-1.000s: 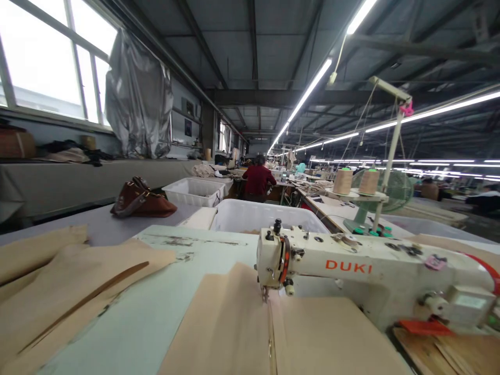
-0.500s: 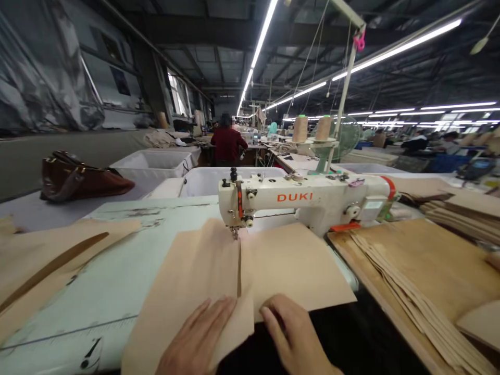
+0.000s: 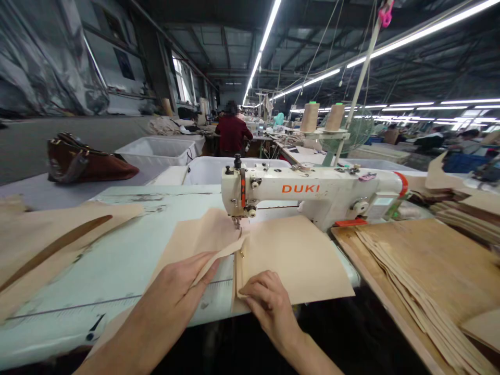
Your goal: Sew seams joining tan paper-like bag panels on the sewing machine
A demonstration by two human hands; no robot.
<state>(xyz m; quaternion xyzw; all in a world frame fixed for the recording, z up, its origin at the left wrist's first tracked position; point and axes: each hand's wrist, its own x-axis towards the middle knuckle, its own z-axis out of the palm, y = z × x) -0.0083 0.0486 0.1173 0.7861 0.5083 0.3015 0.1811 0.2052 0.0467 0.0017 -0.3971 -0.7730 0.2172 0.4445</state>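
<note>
A white sewing machine (image 3: 273,190) marked DUKI stands before me, its presser foot down by the beige fabric. My left hand (image 3: 183,281) pinches the raised edge of the left beige fabric panel (image 3: 195,234), lifting it off the table. The fingers of my right hand (image 3: 265,299) are closed on the near left edge of the right beige fabric panel (image 3: 297,255), which lies flat to the right of the needle. Both panels meet near the presser foot. Whether they are joined there I cannot tell.
More beige fabric (image 3: 70,239) lies on the pale green table (image 3: 156,200) at left. Stacked strips (image 3: 406,291) rest on a wooden board (image 3: 433,250) at right. Behind are white bins (image 3: 156,148), a brown handbag (image 3: 91,161), thread cones (image 3: 310,117) and a person in dark red (image 3: 233,133).
My left hand has gone from lying flat on the fabric to lifting its edge up and left. My right fingers have closed on the right panel's edge. The view has shifted slightly.
</note>
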